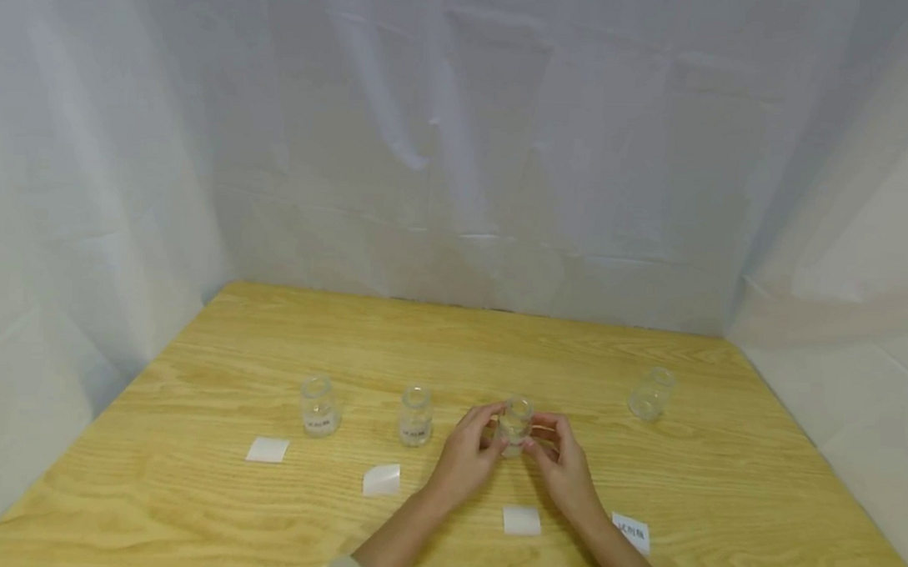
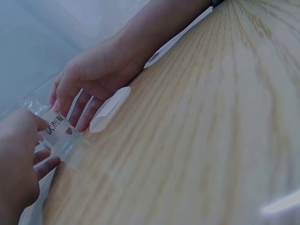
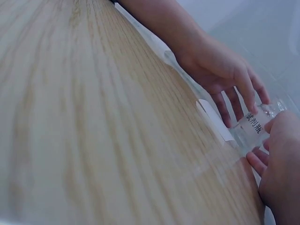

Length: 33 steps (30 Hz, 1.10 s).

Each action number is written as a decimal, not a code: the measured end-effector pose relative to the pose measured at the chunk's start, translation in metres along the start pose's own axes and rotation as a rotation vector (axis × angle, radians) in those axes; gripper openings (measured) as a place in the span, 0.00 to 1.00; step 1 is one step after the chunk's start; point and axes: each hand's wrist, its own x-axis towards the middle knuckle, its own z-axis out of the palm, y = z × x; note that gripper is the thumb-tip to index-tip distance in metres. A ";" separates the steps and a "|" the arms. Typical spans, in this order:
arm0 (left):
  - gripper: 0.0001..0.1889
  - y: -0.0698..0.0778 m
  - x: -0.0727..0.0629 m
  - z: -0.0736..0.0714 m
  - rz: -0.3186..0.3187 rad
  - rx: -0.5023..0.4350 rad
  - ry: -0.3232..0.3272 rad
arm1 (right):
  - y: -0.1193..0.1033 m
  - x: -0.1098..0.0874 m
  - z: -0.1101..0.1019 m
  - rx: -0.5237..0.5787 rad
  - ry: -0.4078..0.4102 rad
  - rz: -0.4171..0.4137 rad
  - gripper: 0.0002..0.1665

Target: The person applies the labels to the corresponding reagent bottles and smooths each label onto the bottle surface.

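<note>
A small clear glass bottle (image 1: 515,425) stands upright on the wooden table between the two hands. My left hand (image 1: 465,452) holds it from the left, fingers curved round its far side and thumb at its front. From the right, my right hand (image 1: 565,471) grips the same bottle, its thumb on the front too. Both wrist views show a white label (image 2: 56,124) with printed black characters on the bottle's front, the thumbs at the label's (image 3: 253,123) two ends. Just in front of the bottle lies a blank white paper piece (image 1: 522,520).
Two labelled glass bottles stand to the left, one nearer (image 1: 416,417) and one farther out (image 1: 319,407). Blank paper pieces (image 1: 382,479) lie before them. At the right stands an unlabelled bottle (image 1: 651,395); a printed label (image 1: 633,532) lies beside the right forearm. White sheeting (image 1: 474,151) surrounds the table.
</note>
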 end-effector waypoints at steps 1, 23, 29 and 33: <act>0.24 0.000 0.000 0.000 -0.003 0.005 -0.001 | 0.000 0.000 0.000 0.000 0.004 0.003 0.17; 0.19 0.053 0.023 0.020 0.420 -0.080 0.255 | -0.040 0.005 -0.075 -0.086 0.190 -0.052 0.16; 0.15 0.087 0.049 0.049 0.300 -0.146 0.159 | -0.038 0.016 -0.127 -0.239 0.339 0.014 0.16; 0.15 0.091 0.065 0.077 0.029 -0.241 0.082 | -0.025 0.022 -0.149 -0.346 0.350 0.102 0.18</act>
